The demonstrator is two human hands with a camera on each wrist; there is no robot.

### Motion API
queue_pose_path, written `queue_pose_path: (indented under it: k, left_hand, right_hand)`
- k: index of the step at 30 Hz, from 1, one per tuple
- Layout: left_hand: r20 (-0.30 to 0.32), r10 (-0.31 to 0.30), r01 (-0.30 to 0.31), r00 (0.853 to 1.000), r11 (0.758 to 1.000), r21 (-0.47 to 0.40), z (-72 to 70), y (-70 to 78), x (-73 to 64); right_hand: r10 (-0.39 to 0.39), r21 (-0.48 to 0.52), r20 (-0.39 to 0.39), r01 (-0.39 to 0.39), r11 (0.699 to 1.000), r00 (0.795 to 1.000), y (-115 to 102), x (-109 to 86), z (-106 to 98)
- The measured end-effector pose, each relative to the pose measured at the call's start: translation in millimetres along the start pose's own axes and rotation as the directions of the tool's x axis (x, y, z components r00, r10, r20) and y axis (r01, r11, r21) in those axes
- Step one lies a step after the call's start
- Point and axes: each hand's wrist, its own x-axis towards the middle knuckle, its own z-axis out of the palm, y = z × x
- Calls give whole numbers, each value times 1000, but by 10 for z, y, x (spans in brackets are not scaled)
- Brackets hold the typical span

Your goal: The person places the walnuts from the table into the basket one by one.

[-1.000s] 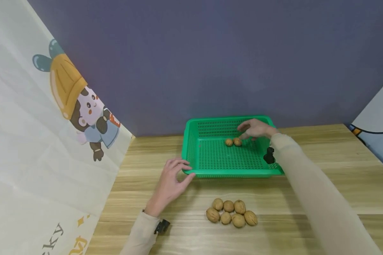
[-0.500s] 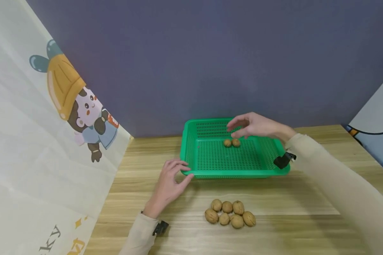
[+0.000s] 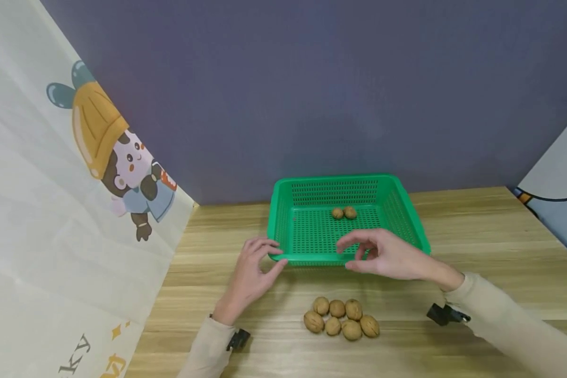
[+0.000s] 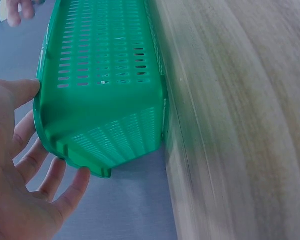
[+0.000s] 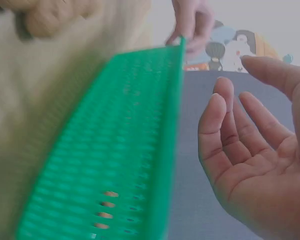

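Note:
Two walnuts (image 3: 344,212) lie side by side in a green plastic basket (image 3: 340,258), towards its back. My left hand (image 3: 250,273) rests its spread thumb and fingertips on the rim at the basket's near left corner, as the left wrist view (image 4: 25,165) shows too. Above the basket's front rim hovers my right hand (image 3: 392,256), its fingers loosely bent. The right wrist view shows nothing between the right hand's thumb and fingers (image 5: 217,135). On the wooden table in front of the basket sits a two-row cluster of several walnuts (image 3: 352,329).
A dark blue-grey panel (image 3: 312,105) rises right behind the basket. To the left stands a white sheet (image 3: 38,210) printed with a cartoon figure. Wood tabletop (image 3: 472,226) extends to the right of the basket, up to a printed cloth (image 3: 562,215).
My right hand has come out from the basket's back, near the two walnuts, to above its front rim. The left hand, basket and walnuts have stayed in place.

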Motion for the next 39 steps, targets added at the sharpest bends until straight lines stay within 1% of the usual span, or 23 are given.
queue_pose_path:
  k: [4,7,11,15,17,21,26,30,33,39]
  left_hand:
    - [-18,13,-12,1000,1000,8,2,9,-4]
    - [-26,24,-24,999,1000,7,18,5,-10]
    - [-27,33,-33,999,999,14,39,2,-6]
    - [-27,29,-29,999,1000,11,40,7,-3]
    - [-26,26,-26,999,1000,3,39,7,-4]
    - [-20,18,-18,1000,1000,-5,36,5,-7]
    - [-26,25,-24,999,1000,7,46,-5,-17]
    - [-34,34,-34,999,999,2,49,-8,-22]
    - [-33,29,-29,999,1000,-8,41,-9,-18]
    - [-30,19,-20,999,1000,-14,28,-12,-7]
  right_hand:
    - [-33,-58,-17,32,998,999,70,-209,228]
    - [-56,-88,-15,54,995,998,145,-342,361]
    - [-61,-79,-3,61,995,998,290,-479,461]
    - [-58,-36,21,58,998,998,449,-580,541]
    - [-52,-23,31,52,998,998,519,-618,587]
    - [-17,13,40,16,1000,999,625,-663,663]
    - [5,79,41,-8,997,999,696,-702,689]
    - [16,120,68,-24,993,998,723,-736,695]
    - [20,147,84,-33,989,996,732,-758,702]
    - [9,146,67,-19,989,998,736,-773,729]
